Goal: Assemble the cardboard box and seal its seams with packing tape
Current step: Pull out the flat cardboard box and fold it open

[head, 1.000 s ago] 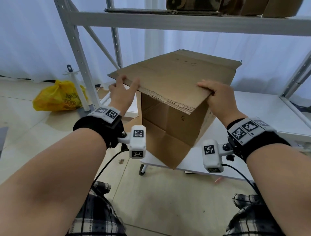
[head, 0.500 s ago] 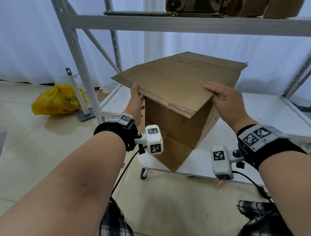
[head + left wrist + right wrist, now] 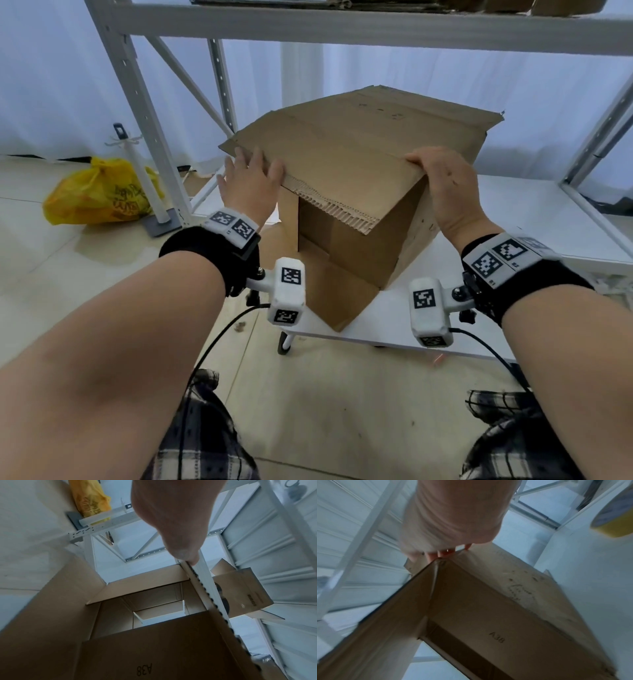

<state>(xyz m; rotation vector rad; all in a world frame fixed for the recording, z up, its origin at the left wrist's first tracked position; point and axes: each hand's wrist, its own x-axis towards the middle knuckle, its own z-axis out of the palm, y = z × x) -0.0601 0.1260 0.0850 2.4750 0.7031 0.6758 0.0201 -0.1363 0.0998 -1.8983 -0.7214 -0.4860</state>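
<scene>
The brown cardboard box [image 3: 359,164] stands on the low white shelf [image 3: 513,205] with its near side open and unfolded flaps. A top flap [image 3: 308,171] juts out to the left. My left hand [image 3: 251,176] lies on that flap's near-left corner with fingers spread flat; the left wrist view shows it touching the corrugated edge [image 3: 202,582]. My right hand [image 3: 442,185] grips the box's near-right top corner, fingers hooked over the fold [image 3: 443,553]. A yellow tape roll [image 3: 614,524] lies on the shelf to the right, seen only in the right wrist view.
White metal rack posts [image 3: 137,102] rise to the left and right, and an upper shelf [image 3: 376,27] hangs over the box. A yellow plastic bag [image 3: 99,195] and a white stand [image 3: 144,178] are on the floor at left. Another cardboard box [image 3: 240,592] stands beyond.
My left hand has turned from gripping the flap's left edge side-on to lying flat on top of it. The right hand has kept its hold on the corner.
</scene>
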